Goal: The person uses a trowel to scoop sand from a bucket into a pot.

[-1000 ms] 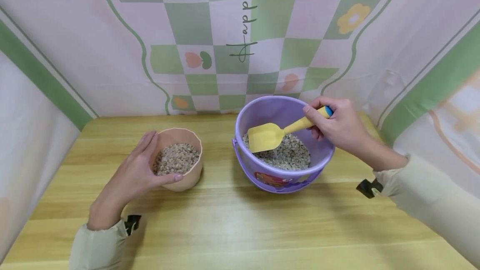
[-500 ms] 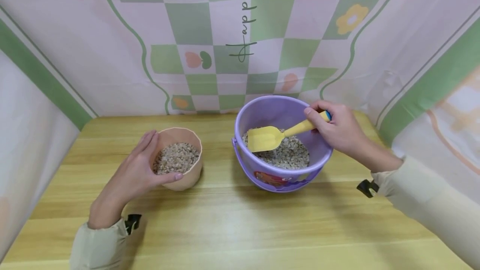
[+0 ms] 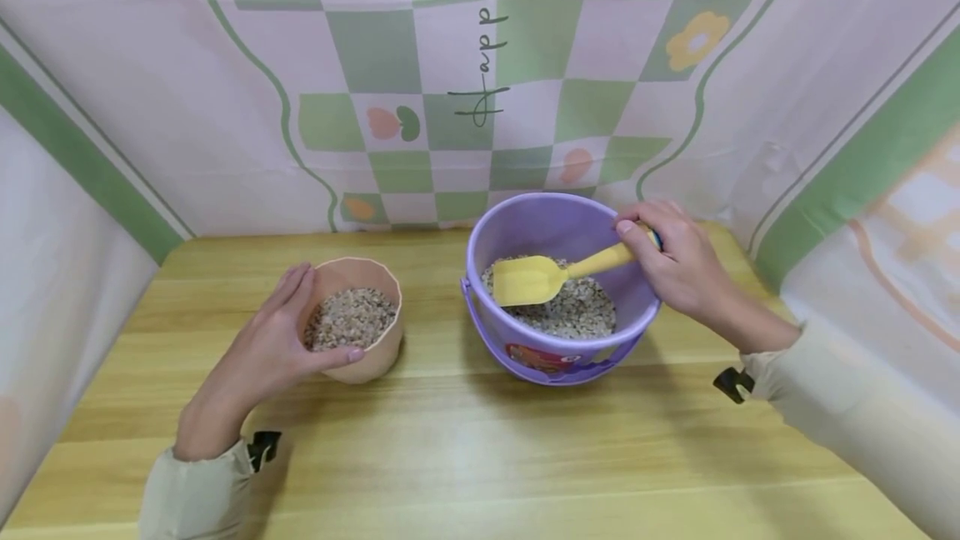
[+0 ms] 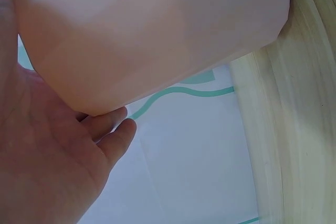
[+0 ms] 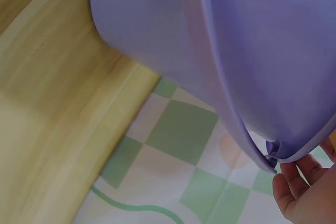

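In the head view, my left hand (image 3: 266, 348) holds a pale peach pot (image 3: 378, 357), thumb across its near side and fingers along the left wall. Greyish-brown gravel (image 3: 351, 319) lies in the pot. The left wrist view shows the pot's smooth wall (image 4: 157, 30) with fingertips curled beside it. At the right, my right hand (image 3: 678, 265) grips the handle of a yellow toy shovel (image 3: 528, 280) over a purple bucket (image 3: 551, 223). The shovel's blade looks bare and overlaps the gravel (image 3: 585, 311) inside. In the right wrist view, fingers (image 5: 291, 184) are right at the bucket's rim.
Both containers stand on a light wooden table (image 3: 450, 448). The bucket's purple carrying handle (image 3: 491, 340) hangs down its front. A green-and-white checked cloth (image 3: 375, 48) rises behind the table, with pale cloth at both sides. Each sleeve has a black clip (image 3: 264, 450).
My right hand has slid slightly left and down along the shovel's handle, covering more of its blue end. The bucket appears marginally further left. My left hand stays on the pot.
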The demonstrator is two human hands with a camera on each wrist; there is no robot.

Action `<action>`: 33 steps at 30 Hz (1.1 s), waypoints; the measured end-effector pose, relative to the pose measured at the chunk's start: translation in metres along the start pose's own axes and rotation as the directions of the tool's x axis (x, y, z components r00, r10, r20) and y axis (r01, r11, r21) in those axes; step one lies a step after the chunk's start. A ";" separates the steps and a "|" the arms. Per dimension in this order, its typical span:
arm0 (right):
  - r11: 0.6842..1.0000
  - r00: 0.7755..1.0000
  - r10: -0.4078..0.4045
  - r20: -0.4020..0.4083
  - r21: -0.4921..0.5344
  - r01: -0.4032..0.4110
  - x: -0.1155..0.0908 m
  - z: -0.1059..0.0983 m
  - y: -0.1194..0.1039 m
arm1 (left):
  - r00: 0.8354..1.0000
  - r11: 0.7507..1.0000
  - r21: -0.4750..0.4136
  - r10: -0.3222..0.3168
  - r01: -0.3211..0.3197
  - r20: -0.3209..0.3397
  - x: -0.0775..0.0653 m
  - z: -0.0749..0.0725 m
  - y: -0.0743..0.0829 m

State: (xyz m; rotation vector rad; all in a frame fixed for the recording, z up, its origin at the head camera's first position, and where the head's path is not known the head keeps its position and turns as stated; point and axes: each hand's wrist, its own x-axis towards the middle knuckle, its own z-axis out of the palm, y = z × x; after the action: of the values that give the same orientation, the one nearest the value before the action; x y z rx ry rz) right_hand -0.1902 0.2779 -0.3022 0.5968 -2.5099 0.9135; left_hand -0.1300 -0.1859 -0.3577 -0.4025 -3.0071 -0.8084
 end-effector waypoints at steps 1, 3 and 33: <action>1.000 1.000 -0.008 -0.001 0.007 0.008 -0.001 0.001 0.001 | 1.000 1.000 0.002 0.000 0.000 0.001 0.000 0.000 0.000; 0.999 1.000 -0.024 -0.005 0.026 0.024 -0.002 0.002 0.003 | 1.000 1.000 0.007 0.001 -0.001 0.004 -0.001 -0.001 -0.001; 0.978 0.989 0.105 0.108 0.171 -0.123 -0.010 0.005 0.010 | 0.997 0.999 -0.002 0.034 -0.034 0.074 0.022 -0.044 0.006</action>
State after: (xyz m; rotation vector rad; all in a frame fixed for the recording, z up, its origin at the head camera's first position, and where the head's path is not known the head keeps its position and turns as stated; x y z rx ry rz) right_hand -0.1875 0.2838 -0.3157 0.5690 -2.5906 1.1865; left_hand -0.1522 -0.1972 -0.3150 -0.4924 -3.0584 -0.8104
